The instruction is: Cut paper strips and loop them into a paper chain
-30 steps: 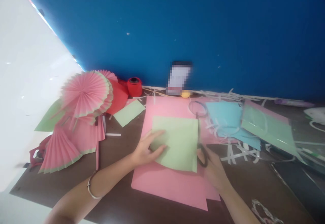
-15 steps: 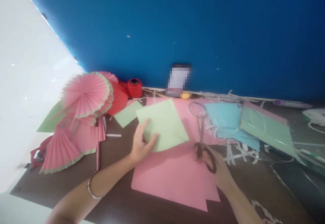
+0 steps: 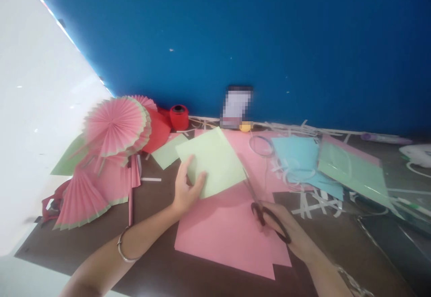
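My left hand [image 3: 187,187] grips a sheet of light green paper [image 3: 215,164] at its lower left edge, thumb on top and the other fingers partly behind it. The green sheet is held over large pink paper [image 3: 229,234] on the table. In my right hand [image 3: 281,223] is a pair of scissors [image 3: 257,202], with fingers through the dark handles. Their blades point up and left, close to the right corner of the green sheet; whether they touch it I cannot tell.
Pink and green pleated paper fans [image 3: 112,126] are piled at the left. A red tape roll [image 3: 179,118] and a propped phone [image 3: 236,106] stand by the blue wall. Blue paper [image 3: 296,155], white paper strips [image 3: 314,205] and a plastic-wrapped green pack [image 3: 353,169] lie to the right.
The scissors have swung left and their blades have come to the right corner of the green sheet. My left hand has shifted the sheet slightly left.
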{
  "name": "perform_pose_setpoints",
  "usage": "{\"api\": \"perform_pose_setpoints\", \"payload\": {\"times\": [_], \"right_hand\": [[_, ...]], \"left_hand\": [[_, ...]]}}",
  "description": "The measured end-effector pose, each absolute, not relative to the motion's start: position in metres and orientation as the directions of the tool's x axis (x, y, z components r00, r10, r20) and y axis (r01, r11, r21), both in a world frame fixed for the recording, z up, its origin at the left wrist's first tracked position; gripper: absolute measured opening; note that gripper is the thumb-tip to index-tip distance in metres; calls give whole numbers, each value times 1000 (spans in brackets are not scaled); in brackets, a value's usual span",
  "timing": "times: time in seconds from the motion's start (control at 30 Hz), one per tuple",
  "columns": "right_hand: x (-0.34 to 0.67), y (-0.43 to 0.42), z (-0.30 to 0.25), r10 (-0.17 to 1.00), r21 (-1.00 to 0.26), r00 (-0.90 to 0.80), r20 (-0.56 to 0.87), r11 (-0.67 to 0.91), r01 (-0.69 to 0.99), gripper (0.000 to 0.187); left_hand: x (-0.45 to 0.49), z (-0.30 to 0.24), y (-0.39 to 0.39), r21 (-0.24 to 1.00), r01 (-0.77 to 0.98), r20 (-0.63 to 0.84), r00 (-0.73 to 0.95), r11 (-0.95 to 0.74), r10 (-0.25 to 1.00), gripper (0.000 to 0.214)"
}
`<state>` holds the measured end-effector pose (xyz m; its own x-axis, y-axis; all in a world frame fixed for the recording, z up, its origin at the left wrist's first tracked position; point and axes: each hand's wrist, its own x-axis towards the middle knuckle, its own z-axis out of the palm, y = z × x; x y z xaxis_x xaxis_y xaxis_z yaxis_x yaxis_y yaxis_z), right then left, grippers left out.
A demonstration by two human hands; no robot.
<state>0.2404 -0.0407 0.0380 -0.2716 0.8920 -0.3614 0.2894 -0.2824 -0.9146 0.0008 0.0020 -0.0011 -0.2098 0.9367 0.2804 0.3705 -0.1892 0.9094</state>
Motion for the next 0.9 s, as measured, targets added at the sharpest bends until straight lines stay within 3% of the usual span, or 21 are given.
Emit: {"api": "perform_pose_setpoints", "payload": {"times": [0.3, 0.6, 0.9], "right_hand": [[238, -39, 33, 899, -934, -270, -344, -297, 200, 42], [239, -36, 33, 877, -935, -346, -333, -258, 244, 45], [237, -40, 35, 900, -940, -303, -312, -246, 237, 45]], "left_hand": [[1, -2, 0, 917, 357, 237, -125, -179, 964, 50], [1, -1, -1, 910, 360, 261, -117, -205, 958, 50], [0, -3, 0, 909, 363, 266, -128, -204, 956, 50]]}}
